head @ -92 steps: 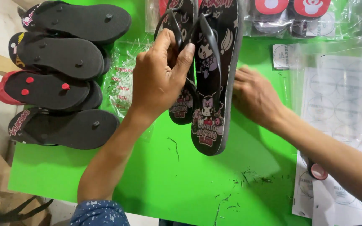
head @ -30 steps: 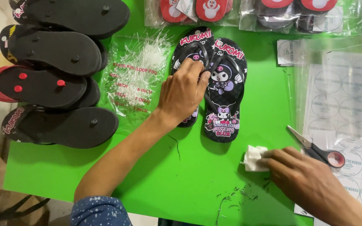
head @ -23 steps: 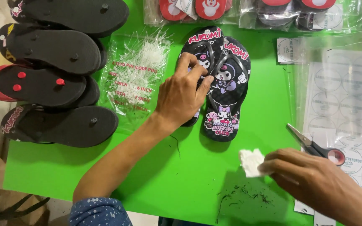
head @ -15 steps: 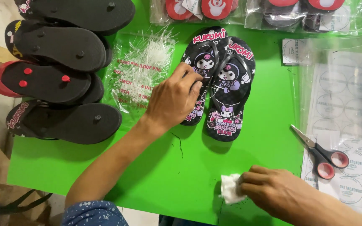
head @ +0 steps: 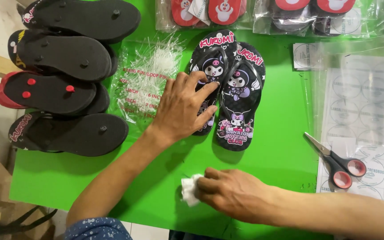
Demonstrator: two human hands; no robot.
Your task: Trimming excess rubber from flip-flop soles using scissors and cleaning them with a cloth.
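Note:
A pair of black flip-flops (head: 238, 89) with cartoon prints lies side by side on the green table (head: 285, 133). My left hand (head: 183, 106) rests flat on the left sandal, fingers spread. Near the table's front edge my right hand (head: 234, 193) presses a small white wad of cloth (head: 190, 191) against the green surface, fingers closed over it.
Several black and red flip-flops (head: 63, 75) are stacked sole-up at the left. A clear bag of plastic loop pins (head: 145, 82) lies beside them. Red-handled scissors (head: 338, 162) rest on sticker sheets (head: 363, 115) at the right. Bagged sandals (head: 263, 11) line the far edge.
My right hand has carried the white cloth leftward along the front of the table, away from the scissors. The left hand stays on the sandal pair.

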